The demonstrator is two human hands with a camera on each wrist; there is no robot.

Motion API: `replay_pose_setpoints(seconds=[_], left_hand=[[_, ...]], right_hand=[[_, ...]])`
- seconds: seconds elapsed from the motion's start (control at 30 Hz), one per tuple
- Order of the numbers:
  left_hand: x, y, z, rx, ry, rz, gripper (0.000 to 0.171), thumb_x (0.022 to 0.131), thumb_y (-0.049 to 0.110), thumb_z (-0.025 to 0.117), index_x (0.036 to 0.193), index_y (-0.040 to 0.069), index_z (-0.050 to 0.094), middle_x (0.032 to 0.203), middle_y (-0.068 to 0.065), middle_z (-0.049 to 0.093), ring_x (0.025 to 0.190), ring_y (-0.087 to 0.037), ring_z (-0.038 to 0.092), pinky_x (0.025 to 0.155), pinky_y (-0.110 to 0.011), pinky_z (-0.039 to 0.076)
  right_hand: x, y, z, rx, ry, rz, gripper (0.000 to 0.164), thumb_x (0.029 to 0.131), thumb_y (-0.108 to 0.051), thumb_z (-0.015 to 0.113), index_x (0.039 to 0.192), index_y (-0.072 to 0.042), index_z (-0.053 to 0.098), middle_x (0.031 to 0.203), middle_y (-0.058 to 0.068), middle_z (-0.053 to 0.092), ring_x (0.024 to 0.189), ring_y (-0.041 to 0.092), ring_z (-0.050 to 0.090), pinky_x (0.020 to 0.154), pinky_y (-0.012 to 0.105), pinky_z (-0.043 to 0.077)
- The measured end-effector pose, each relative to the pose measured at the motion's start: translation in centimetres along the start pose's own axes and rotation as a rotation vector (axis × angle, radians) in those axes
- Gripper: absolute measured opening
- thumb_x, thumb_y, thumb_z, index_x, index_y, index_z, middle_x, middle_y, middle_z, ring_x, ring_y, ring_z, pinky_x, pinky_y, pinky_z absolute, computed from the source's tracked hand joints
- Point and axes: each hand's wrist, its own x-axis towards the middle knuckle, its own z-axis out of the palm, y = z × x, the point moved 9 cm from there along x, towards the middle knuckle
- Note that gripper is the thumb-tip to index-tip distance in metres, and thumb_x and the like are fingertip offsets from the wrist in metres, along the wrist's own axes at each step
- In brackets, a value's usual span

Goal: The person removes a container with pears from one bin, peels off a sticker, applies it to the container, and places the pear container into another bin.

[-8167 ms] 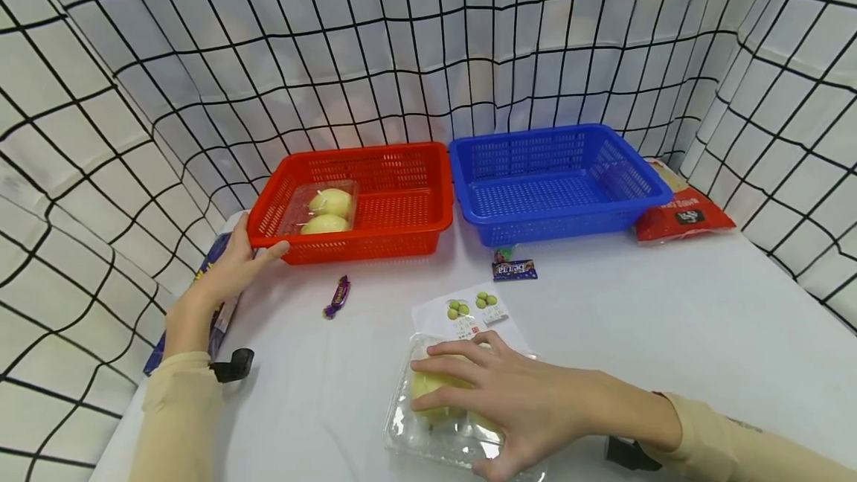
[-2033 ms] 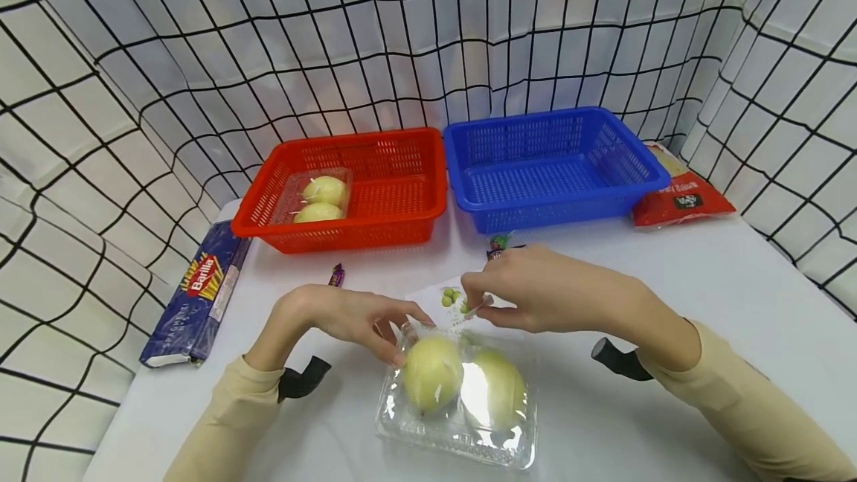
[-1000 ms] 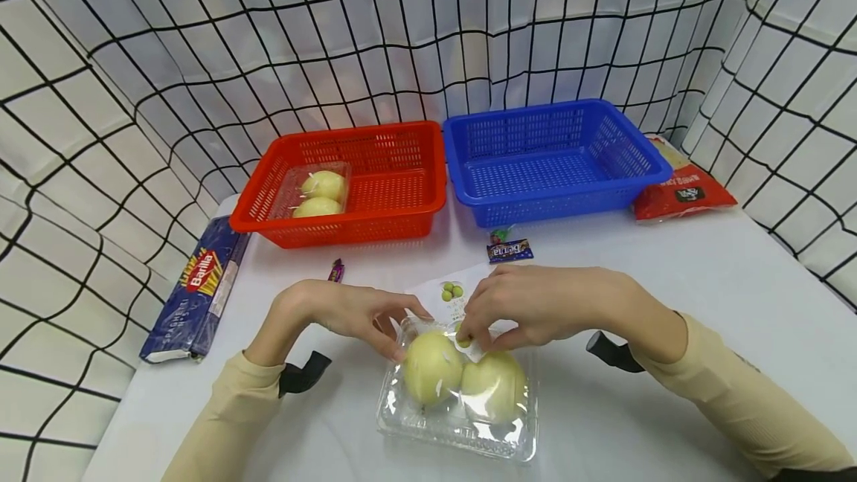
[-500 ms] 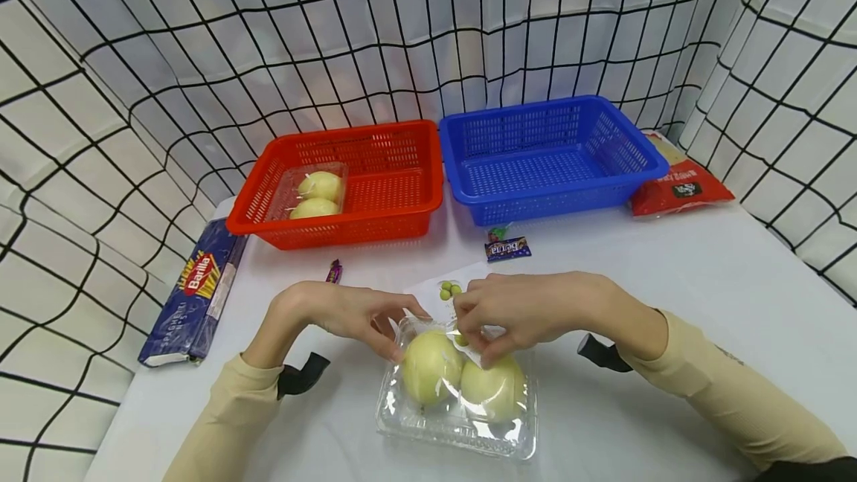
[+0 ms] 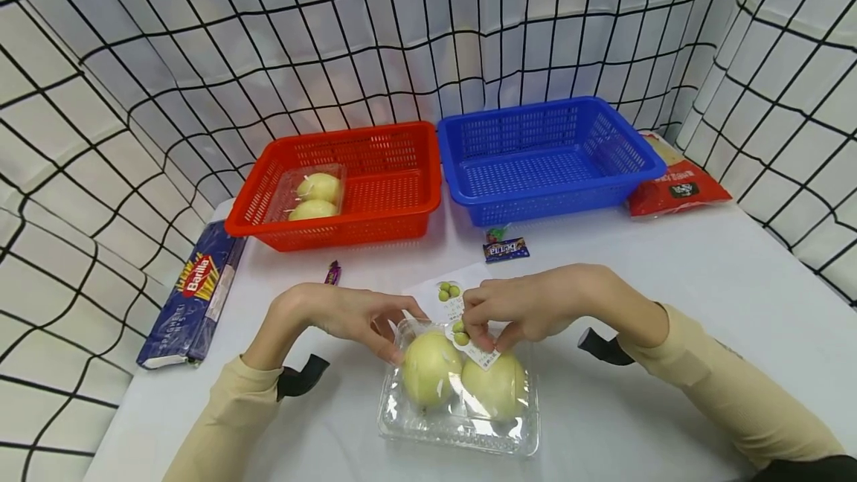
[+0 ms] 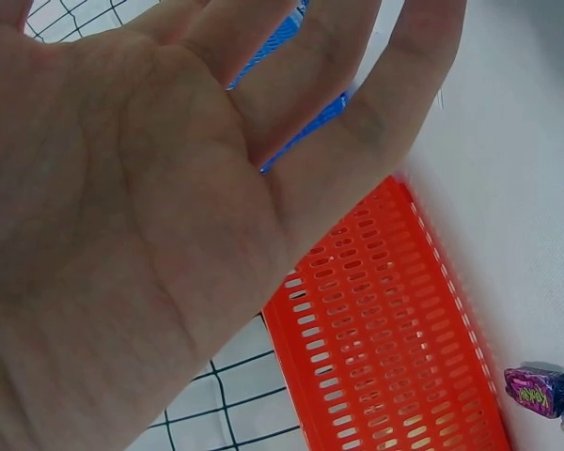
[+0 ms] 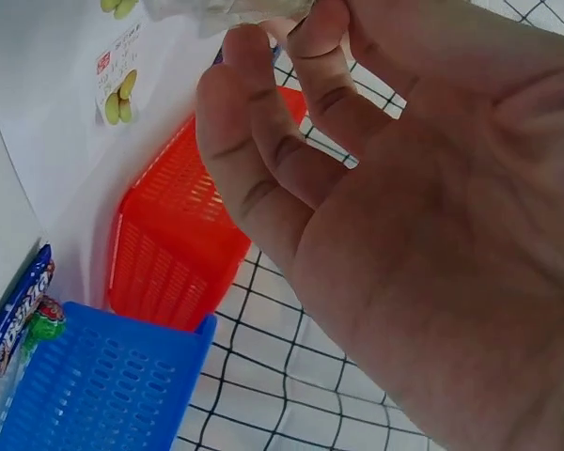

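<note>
A clear plastic clamshell box with two round yellow-green fruits stands on the table in front of the person. At its far left corner my left hand holds the box, thumb on the near side and fingers behind. A small white sticker with a green fruit picture lies across the lid. My right hand has its curled fingertips and thumb at the sticker's right edge. Behind the box lies a white sticker sheet, partly hidden by the box and right hand.
A red basket holds another fruit box. Beside it stands a blue basket. A red bag lies far right, a blue spaghetti pack left. Small sweets include a purple candy and a blue-wrapped bar.
My right hand brought the sticker from the sheet down onto the box lid, and its fingertips have shifted along it. My left hand moved from the red basket to the box's corner.
</note>
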Motion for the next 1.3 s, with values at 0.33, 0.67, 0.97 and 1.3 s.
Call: replay_pose_setpoints(seconds=[0.33, 0.67, 0.97, 1.3], left_hand=[[-0.1, 0.1, 0.0, 0.010, 0.002, -0.003, 0.058, 0.091, 0.039, 0.076, 0.142, 0.032, 0.051, 0.134, -0.001, 0.061, 0.121, -0.018, 0.063, 0.103, -0.039, 0.055], [-0.2, 0.1, 0.0, -0.005, 0.002, -0.010, 0.057, 0.091, 0.038, 0.076, 0.142, 0.032, 0.051, 0.136, -0.001, 0.060, 0.121, -0.017, 0.064, 0.103, -0.039, 0.055], [-0.3, 0.0, 0.3, -0.030, -0.007, 0.001, 0.058, 0.091, 0.037, 0.075, 0.143, 0.028, 0.050, 0.133, 0.000, 0.064, 0.120, -0.016, 0.066, 0.105, -0.039, 0.054], [-0.3, -0.2, 0.1, 0.029, 0.022, -0.036, 0.064, 0.090, 0.040, 0.076, 0.148, 0.028, 0.052, 0.139, 0.010, 0.062, 0.121, -0.010, 0.064, 0.106, -0.037, 0.054]], right_hand=[[-0.5, 1.2, -0.3, 0.107, -0.041, 0.030, 0.011, 0.100, -0.027, 0.066, 0.099, -0.027, 0.055, 0.103, -0.013, 0.055, 0.101, 0.003, 0.054, 0.090, 0.022, 0.048], [-1.1, 1.1, -2.2, 0.036, 0.119, 0.006, 0.024, 0.095, -0.047, 0.069, 0.106, -0.027, 0.060, 0.108, -0.013, 0.062, 0.110, 0.009, 0.058, 0.100, 0.031, 0.051], [-0.9, -4.3, -2.1, -0.116, 0.339, -0.074, 0.052, 0.097, -0.054, 0.065, 0.139, -0.028, 0.051, 0.139, -0.010, 0.054, 0.128, 0.009, 0.054, 0.110, 0.034, 0.051], [1.0, -7.2, 2.2, -0.260, 0.318, -0.022, 0.102, 0.087, -0.075, 0.060, 0.163, -0.046, -0.001, 0.174, 0.007, 0.016, 0.161, 0.038, 0.016, 0.119, 0.074, 0.026]])
